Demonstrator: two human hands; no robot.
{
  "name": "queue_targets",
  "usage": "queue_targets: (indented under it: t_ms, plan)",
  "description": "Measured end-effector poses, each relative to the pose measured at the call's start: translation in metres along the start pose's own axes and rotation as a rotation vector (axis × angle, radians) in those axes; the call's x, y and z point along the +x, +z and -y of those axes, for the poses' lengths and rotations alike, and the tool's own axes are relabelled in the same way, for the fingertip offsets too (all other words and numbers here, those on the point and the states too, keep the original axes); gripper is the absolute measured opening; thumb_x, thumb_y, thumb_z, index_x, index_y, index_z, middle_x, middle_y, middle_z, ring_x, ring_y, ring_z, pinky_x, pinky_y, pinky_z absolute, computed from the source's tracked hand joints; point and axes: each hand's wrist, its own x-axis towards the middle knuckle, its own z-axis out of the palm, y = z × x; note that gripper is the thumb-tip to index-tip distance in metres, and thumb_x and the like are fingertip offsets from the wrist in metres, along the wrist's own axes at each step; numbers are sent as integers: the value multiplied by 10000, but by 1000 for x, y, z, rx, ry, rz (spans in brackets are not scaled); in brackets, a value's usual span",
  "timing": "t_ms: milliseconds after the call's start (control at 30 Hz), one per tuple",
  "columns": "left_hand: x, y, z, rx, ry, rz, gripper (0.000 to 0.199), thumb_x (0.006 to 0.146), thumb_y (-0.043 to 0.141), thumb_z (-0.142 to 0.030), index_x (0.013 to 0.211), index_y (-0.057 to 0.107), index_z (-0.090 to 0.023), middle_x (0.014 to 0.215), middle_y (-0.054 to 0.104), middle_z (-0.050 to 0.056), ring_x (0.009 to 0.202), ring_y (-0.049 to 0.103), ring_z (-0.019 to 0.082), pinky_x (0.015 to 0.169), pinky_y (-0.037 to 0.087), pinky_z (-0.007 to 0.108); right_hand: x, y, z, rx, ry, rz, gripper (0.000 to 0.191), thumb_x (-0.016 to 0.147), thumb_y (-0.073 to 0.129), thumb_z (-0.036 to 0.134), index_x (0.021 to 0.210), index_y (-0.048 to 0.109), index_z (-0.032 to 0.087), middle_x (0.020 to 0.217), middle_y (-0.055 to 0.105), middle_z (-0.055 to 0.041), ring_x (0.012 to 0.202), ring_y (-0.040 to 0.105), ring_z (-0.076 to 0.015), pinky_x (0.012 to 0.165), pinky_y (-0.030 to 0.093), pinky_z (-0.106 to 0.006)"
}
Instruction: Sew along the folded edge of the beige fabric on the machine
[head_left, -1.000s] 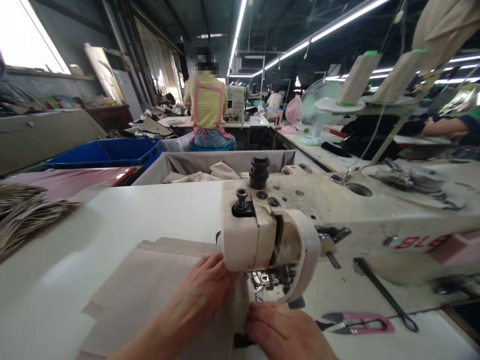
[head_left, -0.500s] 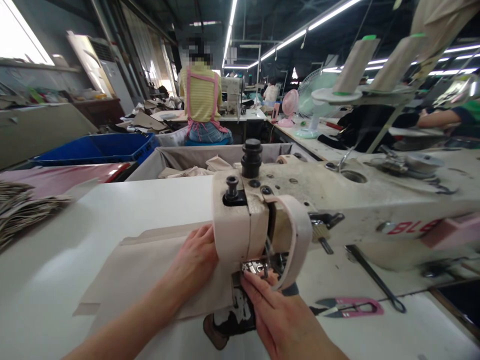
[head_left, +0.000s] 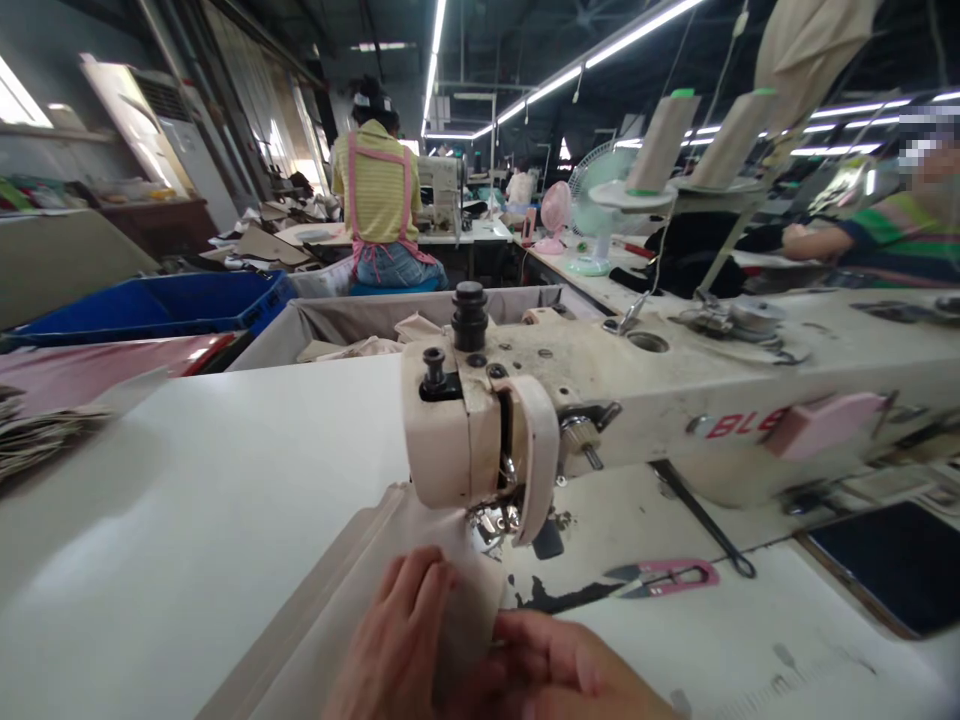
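Note:
A beige fabric piece [head_left: 352, 570] lies in front of the sewing machine [head_left: 450, 430], its far end close to the presser foot [head_left: 491, 522]. My left hand [head_left: 401, 635] rests on top of the fabric, fingers extended and slightly bent, with its thumb hidden. At the fabric's right edge, my right hand [head_left: 570, 665] has its fingers curled around the cloth; part of the grip is blurred and covered. Pink-handled thread snips [head_left: 667, 577] lie on the machine bed, right of the hands.
A dark metal tool [head_left: 705, 520] and a phone [head_left: 892, 565] lie to the right. Behind the table stand a cloth-lined bin [head_left: 330, 312] and a blue crate [head_left: 165, 305]. Stacked fabric [head_left: 45, 435] is at left. Co-workers [head_left: 379, 200] sit farther off.
Both hands have come back from the needle area toward me. The fabric has been drawn out from under the presser foot and turned. My view has shifted right.

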Motion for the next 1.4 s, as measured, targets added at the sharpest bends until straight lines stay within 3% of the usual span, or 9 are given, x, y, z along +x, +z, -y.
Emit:
queue_targets:
  t_ms: [100,300,433,567,700,933,1100,1233,1400]
  plan:
    - [3,0,-11,-230,-120,23,520,532,660,-115,985,423,-208,971,542,58,893,548,246,733,517,355,4,10,9,52,-75,-159,411,597,715,139,1002,649,149,1056,704,-98,903,700,-181,767,521,-227]
    - [9,-8,-12,-386,-317,128,298,619,667,-137,861,514,-219,829,582,10,771,569,214,691,480,338,3,4,11,-80,-90,-143,514,659,822,303,1113,637,145,1067,695,-106,927,684,-186,846,492,-267]
    - [8,-10,-4,-485,-361,150,296,640,714,-151,885,560,-215,813,611,-5,746,567,191,675,479,304,9,-1,9,-199,-109,-250,523,698,796,428,1097,646,125,999,706,-108,902,683,-211,812,520,-306]
    - [7,-7,2,-448,-273,173,277,674,680,-124,920,584,-208,811,618,9,743,584,184,651,495,281,17,-2,13,-272,-84,-294,493,672,776,445,1025,681,115,890,720,-80,843,683,-205,739,544,-278]
    - [8,-2,-2,-369,-206,149,195,765,566,-113,932,609,-202,800,618,23,721,620,169,626,525,254,23,-1,15,-343,-67,-365,341,629,744,336,886,727,111,740,709,-47,685,661,-166,645,529,-249]
    - [-1,15,-21,-458,-80,-151,300,918,472,-144,1180,591,-230,890,600,36,747,608,133,682,524,206,26,4,11,-351,-90,-384,212,680,712,357,785,749,175,684,700,3,666,665,-174,660,547,-282]
    - [-8,27,-24,-443,19,-173,361,975,408,-147,1319,497,-209,937,572,64,835,586,158,738,515,235,22,8,15,-292,-85,-360,303,702,722,465,747,721,166,670,689,-1,682,674,-187,715,550,-302]
    - [-9,28,-24,-449,17,-178,353,979,408,-139,1316,497,-195,941,552,62,826,569,153,739,504,231,21,10,17,-265,-80,-365,260,691,694,414,694,672,155,662,671,-5,681,663,-195,710,545,-315]
    - [-11,30,-25,-532,26,-138,403,959,427,-101,1338,482,-226,952,535,60,841,555,155,751,506,235,23,10,17,-224,-67,-360,161,653,613,317,606,566,170,538,549,44,573,587,-136,699,531,-297]
